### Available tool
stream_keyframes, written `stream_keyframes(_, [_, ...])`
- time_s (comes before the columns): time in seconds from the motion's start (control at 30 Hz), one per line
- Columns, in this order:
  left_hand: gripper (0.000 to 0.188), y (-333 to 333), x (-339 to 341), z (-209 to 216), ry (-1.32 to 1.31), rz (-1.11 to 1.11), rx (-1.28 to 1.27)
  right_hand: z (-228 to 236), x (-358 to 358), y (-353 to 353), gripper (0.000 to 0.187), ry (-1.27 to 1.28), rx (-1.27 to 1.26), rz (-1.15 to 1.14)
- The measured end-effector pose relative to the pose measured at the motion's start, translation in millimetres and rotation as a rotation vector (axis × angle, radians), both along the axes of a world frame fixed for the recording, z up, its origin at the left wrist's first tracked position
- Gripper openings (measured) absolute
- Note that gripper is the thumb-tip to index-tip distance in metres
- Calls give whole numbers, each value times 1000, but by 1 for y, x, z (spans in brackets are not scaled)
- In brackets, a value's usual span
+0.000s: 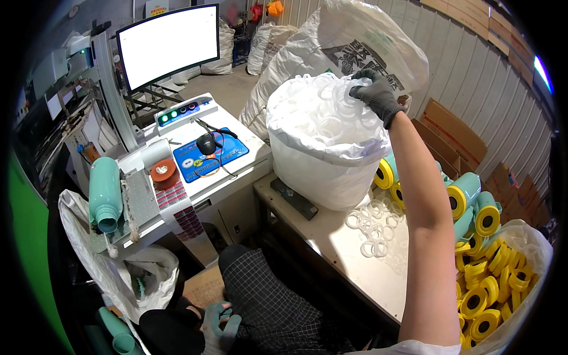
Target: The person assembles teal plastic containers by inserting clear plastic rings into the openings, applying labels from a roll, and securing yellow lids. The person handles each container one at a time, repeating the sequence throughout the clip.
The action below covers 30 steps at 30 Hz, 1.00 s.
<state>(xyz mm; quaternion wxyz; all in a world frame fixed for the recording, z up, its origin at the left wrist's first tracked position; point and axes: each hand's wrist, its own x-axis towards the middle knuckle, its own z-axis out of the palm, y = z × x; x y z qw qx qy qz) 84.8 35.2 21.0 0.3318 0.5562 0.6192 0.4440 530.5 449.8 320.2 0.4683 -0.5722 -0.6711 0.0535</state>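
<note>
My right hand (378, 96), in a dark grey glove, reaches to the far right side of a large white bag (328, 168) heaped with translucent white rings (319, 109). Its fingers are curled over rings at the top of the heap; the palm side is hidden. Low in the view, by my lap, my left hand (220, 328) wears a teal and grey glove. Its fingers are loosely bent and apart, with nothing visible between them. A small pile of loose white rings (374, 228) lies on the pale table (331, 236) beside the bag.
Yellow ring-shaped parts (488, 290) fill a plastic bag at right, below teal bottles (464, 192). On the left bench are a monitor (168, 44), a blue mat (213, 155), a black mouse (206, 144), an orange-red tape roll (164, 173) and a teal bottle (106, 189).
</note>
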Motion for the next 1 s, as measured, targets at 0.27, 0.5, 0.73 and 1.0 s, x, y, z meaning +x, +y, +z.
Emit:
stream_keyframes(0.27, [31, -3, -7, -14, 100, -23, 67, 3, 1, 7, 42, -27, 74, -79])
stream_keyframes(0.5, [32, -2, -7, -13, 70, -11, 75, 11, 5, 8, 44, -82, 153, -169])
stream_keyframes(0.73, [32, 0, -5, -14, 19, -25, 11, 22, 24, 6, 56, 124, 61, -193])
stream_keyframes(1.0, [29, -2, -2, -17, -163, -37, -130, 37, 98, -36, 44, 475, 224, 173])
